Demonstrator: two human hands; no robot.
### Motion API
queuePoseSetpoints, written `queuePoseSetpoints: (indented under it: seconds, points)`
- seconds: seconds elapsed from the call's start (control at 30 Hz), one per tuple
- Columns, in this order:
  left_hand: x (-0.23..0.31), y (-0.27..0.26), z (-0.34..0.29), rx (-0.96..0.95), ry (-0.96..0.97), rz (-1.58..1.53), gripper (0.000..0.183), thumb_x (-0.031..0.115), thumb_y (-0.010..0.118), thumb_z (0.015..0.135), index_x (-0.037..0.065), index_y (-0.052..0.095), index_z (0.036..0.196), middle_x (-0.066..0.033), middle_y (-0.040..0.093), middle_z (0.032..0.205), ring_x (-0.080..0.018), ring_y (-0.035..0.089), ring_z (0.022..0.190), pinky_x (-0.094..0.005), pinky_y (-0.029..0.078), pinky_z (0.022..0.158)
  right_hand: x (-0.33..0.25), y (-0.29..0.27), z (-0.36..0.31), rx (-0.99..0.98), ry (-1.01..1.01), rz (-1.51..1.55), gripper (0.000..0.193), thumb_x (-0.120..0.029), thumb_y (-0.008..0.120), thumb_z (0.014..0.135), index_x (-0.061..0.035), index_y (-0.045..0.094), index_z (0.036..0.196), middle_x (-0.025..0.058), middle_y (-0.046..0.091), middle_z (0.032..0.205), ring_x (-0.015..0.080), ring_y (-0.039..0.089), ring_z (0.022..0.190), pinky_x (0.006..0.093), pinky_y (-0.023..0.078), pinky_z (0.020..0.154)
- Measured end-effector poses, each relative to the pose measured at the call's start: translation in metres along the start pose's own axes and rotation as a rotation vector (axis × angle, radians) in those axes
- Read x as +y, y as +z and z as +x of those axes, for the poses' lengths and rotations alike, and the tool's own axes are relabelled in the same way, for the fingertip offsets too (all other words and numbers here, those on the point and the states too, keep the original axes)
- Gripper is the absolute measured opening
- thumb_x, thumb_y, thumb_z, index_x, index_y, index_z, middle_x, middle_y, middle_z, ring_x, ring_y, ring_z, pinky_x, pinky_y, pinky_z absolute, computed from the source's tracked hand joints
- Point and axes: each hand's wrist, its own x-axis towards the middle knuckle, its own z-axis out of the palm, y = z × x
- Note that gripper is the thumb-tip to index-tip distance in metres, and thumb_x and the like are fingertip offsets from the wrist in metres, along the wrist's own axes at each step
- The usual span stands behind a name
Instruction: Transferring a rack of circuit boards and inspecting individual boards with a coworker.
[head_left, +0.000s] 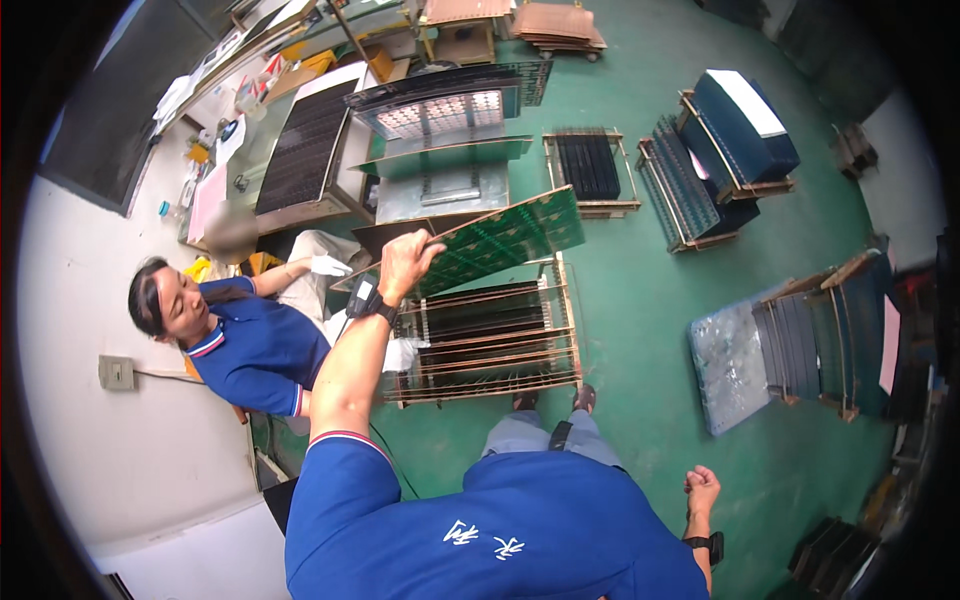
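My left hand (406, 266) is closed on the upper left edge of a large green circuit board panel (510, 240). The panel is tilted, above the far side of a slotted rack (572, 320). Several thin panels (490, 345) stand on edge in that rack, in front of my feet. Low on the right, my right hand (703, 490) hangs away from the rack, its fingers curled and nothing visible in them. To the left sits a co-worker in a blue shirt (265, 340), with a white-gloved hand (330, 266) near the panel and another white glove (404, 355) at the rack's left side.
Beyond the panel stand more upright boards (440, 110) and a grey metal surface (440, 192). A dark panel lies on the table (305, 140) at the far left. Loaded racks (690, 190) stand on the green floor at right, with a plastic-wrapped stack (730, 370) nearer.
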Motion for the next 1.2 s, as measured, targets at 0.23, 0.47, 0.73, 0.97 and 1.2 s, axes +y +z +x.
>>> queuePoseSetpoints:
  seconds: [0.23,0.47,0.73,0.97,1.2]
  points:
    - [-0.026,0.029,-0.023,-0.189,0.003,0.007,0.031,0.029,0.068,0.077,0.004,0.05,0.072,-0.0157,0.053,0.063,-0.0348,0.056,0.063,-0.042,0.043,0.055,0.02,0.002,-0.017,0.004,0.074,-0.002,0.017,-0.004,0.063,0.079,0.0006,0.059,0.095,0.0039,0.061,0.071,0.0107,0.056,0.055,0.023,0.045,0.048]
    - [-0.025,0.05,-0.019,-0.325,0.19,-0.063,0.028,0.022,0.064,0.079,0.004,0.045,0.07,-0.0153,0.054,0.063,-0.0363,0.056,0.064,-0.0424,0.045,0.055,0.022,0.011,-0.021,-0.01,0.125,0.019,0.013,-0.005,0.063,0.08,-0.0013,0.059,0.092,0.0034,0.061,0.071,0.0106,0.056,0.055,0.0232,0.045,0.048]
    - [-0.027,0.076,-0.005,-0.462,0.28,-0.055,0.024,0.02,0.061,0.08,0.005,0.046,0.07,-0.0166,0.053,0.062,-0.0367,0.056,0.063,-0.0433,0.043,0.054,0.018,0.016,-0.026,-0.013,0.121,0.036,0.014,-0.004,0.063,0.079,0.0007,0.06,0.092,0.0051,0.063,0.071,0.011,0.057,0.055,0.023,0.046,0.048]
    - [-0.044,0.124,-0.025,-0.685,0.092,0.112,0.016,0.018,0.057,0.075,0.005,0.06,0.084,-0.0176,0.063,0.087,-0.0334,0.061,0.086,-0.0432,0.049,0.073,0.022,0.029,-0.033,-0.018,0.122,0.056,0.015,-0.005,0.067,0.075,0.0016,0.062,0.087,0.0065,0.062,0.069,0.0138,0.059,0.057,0.0255,0.048,0.05]
    - [0.11,0.063,-0.013,-0.453,-0.027,-0.629,0.022,0.008,0.064,0.077,-0.001,0.062,0.097,-0.0163,0.065,0.083,-0.0244,0.064,0.075,-0.0324,0.049,0.071,0.035,0.036,-0.055,0.038,0.149,-0.027,0.019,-0.003,0.064,0.073,-0.0034,0.067,0.092,0.0065,0.068,0.078,0.0136,0.064,0.069,0.0277,0.051,0.063]
